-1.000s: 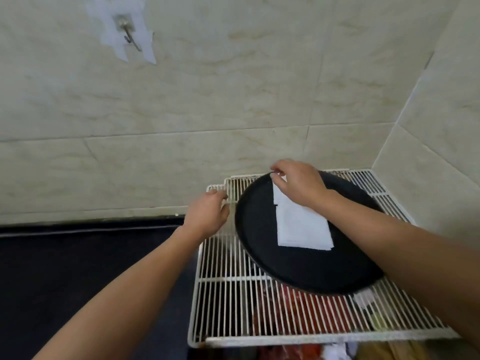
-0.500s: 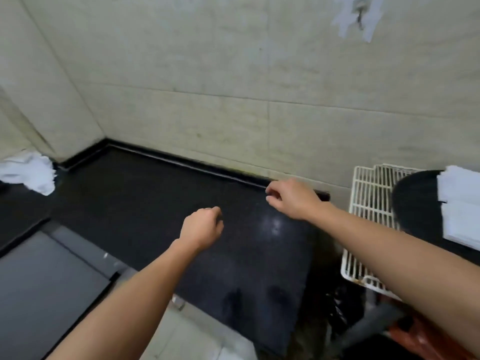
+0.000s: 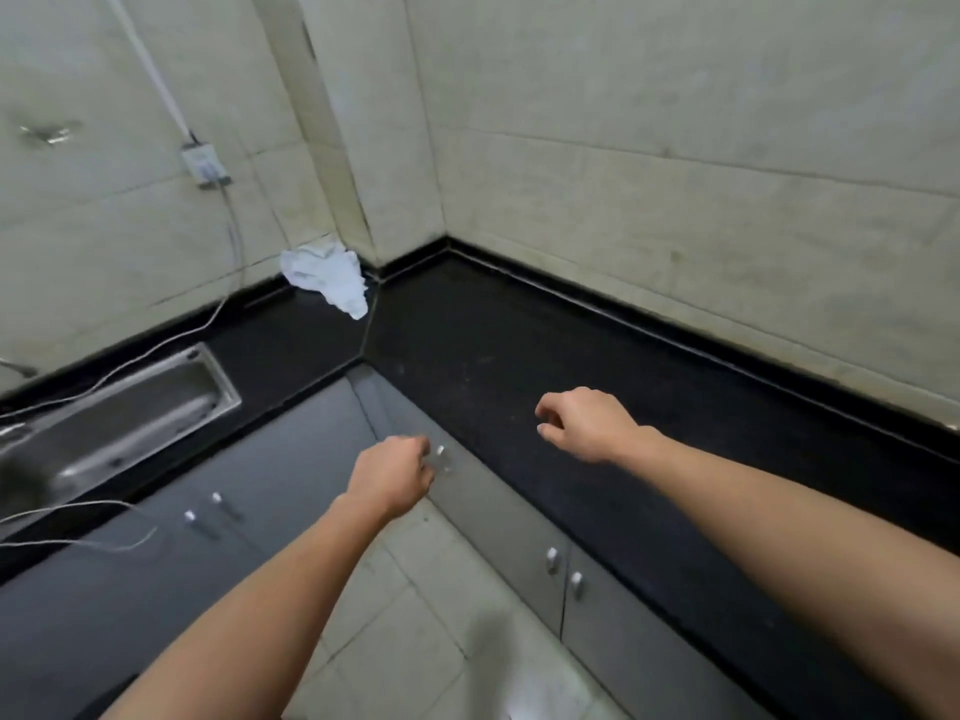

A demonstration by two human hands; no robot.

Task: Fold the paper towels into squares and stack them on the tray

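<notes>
Right hand (image 3: 587, 426) leftward, paper towels (image 3: 327, 278) well ahead

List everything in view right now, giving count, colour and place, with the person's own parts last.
paper towels: one crumpled heap, white, far corner of the countertop
countertop: one, black, L-shaped along both walls
sink: one, steel, set in the countertop at left
wall socket: one, pale, left wall
cable: thin, white, from the socket across the left countertop
cabinet doors: several, grey, under the countertop
knobs: five visible, silver, on the doors
floor tiles: pale, below
left hand: loosely curled, holding nothing, over the cabinets
right hand: loosely curled, holding nothing, over the countertop
</notes>
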